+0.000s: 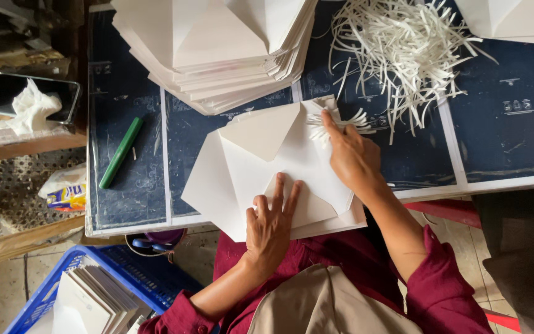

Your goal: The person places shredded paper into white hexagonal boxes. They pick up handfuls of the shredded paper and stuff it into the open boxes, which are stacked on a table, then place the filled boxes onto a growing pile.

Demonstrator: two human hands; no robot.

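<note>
Left hand (271, 221) flattens white envelope (261, 164) (unfolded).

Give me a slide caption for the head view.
Left hand flattens a white envelope while right hand peels a paper strip beside shreds.

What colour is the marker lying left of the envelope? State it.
Green; the marker shows best in the head view.

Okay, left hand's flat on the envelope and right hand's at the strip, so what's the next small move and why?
Probably peel the strip off with the right hand: its fingers already pinch it at the envelope flap edge, and the left hand lies flat on the envelope.
</note>
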